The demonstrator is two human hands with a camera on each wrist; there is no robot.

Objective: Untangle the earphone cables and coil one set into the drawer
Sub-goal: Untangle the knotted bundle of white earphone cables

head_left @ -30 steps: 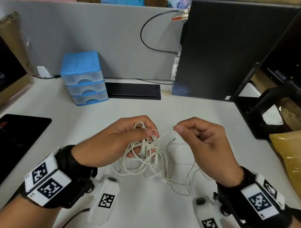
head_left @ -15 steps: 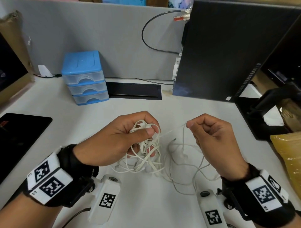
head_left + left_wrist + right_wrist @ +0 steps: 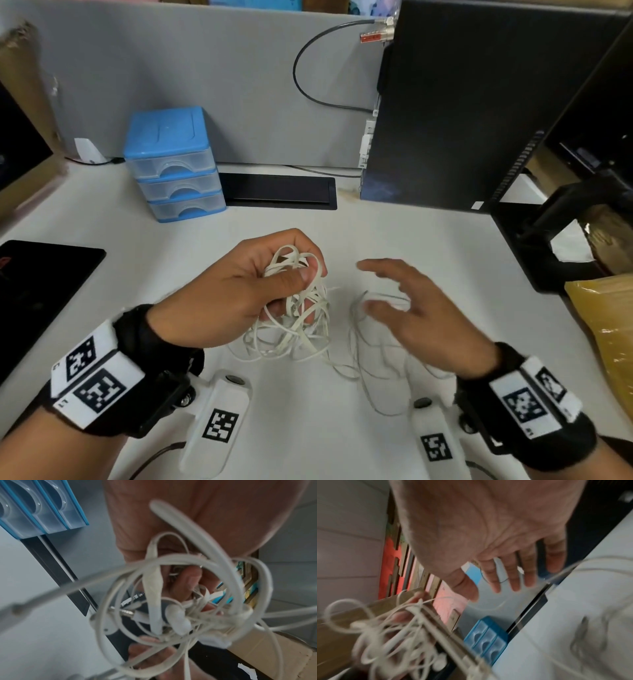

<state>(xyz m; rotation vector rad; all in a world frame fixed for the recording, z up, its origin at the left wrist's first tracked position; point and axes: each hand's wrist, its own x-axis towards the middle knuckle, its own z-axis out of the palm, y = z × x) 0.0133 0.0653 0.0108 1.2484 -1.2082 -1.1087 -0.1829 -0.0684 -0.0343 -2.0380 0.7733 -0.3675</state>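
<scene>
My left hand [image 3: 274, 277] grips a tangled bundle of white earphone cables [image 3: 294, 318] held just above the white desk; in the left wrist view the cable tangle [image 3: 180, 608] with an earbud fills the space between thumb and fingers. My right hand [image 3: 394, 298] hovers to the right of the bundle with fingers spread and blurred, holding nothing; the right wrist view shows its straight fingers [image 3: 513, 574]. Thin loose cable loops [image 3: 376, 363] lie on the desk under the right hand. The blue three-drawer unit [image 3: 174, 164] stands at the back left with its drawers closed.
A black computer tower [image 3: 462, 109] stands at the back right beside a black monitor stand [image 3: 548, 246]. A black cable slot [image 3: 279, 192] runs along the grey partition. A dark pad [image 3: 41, 291] lies at the left, a yellow packet [image 3: 609, 329] at the right.
My right hand has let go of the thin cable it was pinching and opened its fingers. That cable has dropped onto the desk. The left hand keeps its grip on the bundle.
</scene>
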